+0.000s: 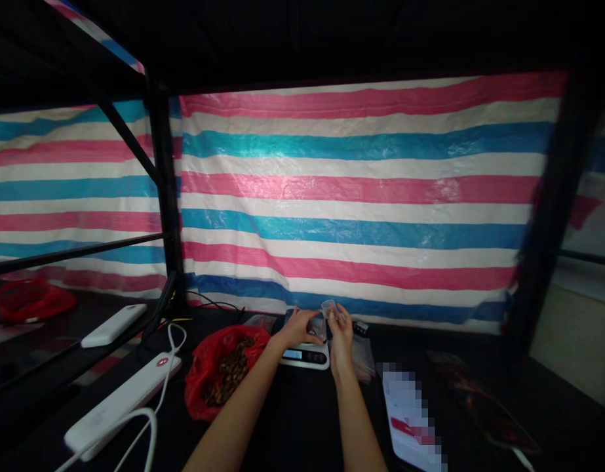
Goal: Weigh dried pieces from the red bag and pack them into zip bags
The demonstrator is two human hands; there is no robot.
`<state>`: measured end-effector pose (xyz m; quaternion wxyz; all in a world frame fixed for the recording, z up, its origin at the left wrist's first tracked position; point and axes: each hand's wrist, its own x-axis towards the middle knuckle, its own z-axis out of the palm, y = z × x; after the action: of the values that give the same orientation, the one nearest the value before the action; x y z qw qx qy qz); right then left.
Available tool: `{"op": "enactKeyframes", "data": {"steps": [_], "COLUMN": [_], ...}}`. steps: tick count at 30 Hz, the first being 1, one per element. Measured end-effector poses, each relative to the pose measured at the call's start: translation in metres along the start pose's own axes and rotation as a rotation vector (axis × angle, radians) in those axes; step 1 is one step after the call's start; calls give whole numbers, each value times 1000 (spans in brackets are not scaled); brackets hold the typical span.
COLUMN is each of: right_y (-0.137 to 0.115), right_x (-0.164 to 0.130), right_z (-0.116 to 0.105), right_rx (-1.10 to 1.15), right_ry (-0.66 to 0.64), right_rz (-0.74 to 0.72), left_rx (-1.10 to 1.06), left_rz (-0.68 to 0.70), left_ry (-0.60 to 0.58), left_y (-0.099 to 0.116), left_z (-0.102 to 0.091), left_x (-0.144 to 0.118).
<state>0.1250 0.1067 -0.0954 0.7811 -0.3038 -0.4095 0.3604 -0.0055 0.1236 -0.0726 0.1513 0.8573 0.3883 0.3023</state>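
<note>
Forearms are stretched forward from the bottom edge over the dark table [292, 419], converging above a small digital scale [305, 354]; the left hand [299, 326] is held palm down over the scale's platform, wrist slightly bent, its fingers curled together around a small clear bag [316, 326] whose contents cannot be made out; the right hand [341, 331] is raised just beside it, palm turned inward, with thumb and forefinger pinched on the rim of a small clear plastic cup [328, 305] that is lifted above the bag's mouth; bag and cup are thus held between the two hands, directly over the scale. Just left of the left forearm an open red plastic bag [207, 380] of brown pieces is lying; further left a white power strip [120, 403] with its cable is seen, and a white power bank [114, 325] behind it. A striped tarpaulin [361, 196] is hung behind the table; clear packets [364, 362] are lying right of the scale.
</note>
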Motion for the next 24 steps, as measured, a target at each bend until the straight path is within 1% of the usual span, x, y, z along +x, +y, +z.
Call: {"op": "enactKeyframes", "data": {"steps": [2, 3, 6, 8, 9, 13, 16, 20, 24], "right_y": [-1, -2, -5, -8, -9, -16, -21, -28, -36], "right_x": [0, 0, 0, 1, 1, -5, -12, -17, -22], "right_z": [0, 0, -1, 0, 2, 11, 17, 23, 28], "right_rx": [20, 32, 29, -34, -77, -239, -359, -484, -549], "right_ry": [9, 15, 37, 25, 2, -138, -174, -204, -253], "right_rz": [14, 22, 20, -14, -35, -89, -115, -248, -360], "left_rx": [-51, -97, -312, -468, -537, -743, -830, -858, -846], "left_rz": [-23, -35, -93, -128, -138, -141, -158, -137, -156], "left_ry": [12, 40, 200, 269, 268, 176, 151, 155, 169], "left_y": [0, 0, 0, 0, 0, 0, 0, -1, 0], "left_z": [-1, -2, -3, -5, -6, -12, -14, -13, -12], "left_x": [2, 3, 3, -2, -4, -16, -21, -20, -18]}}
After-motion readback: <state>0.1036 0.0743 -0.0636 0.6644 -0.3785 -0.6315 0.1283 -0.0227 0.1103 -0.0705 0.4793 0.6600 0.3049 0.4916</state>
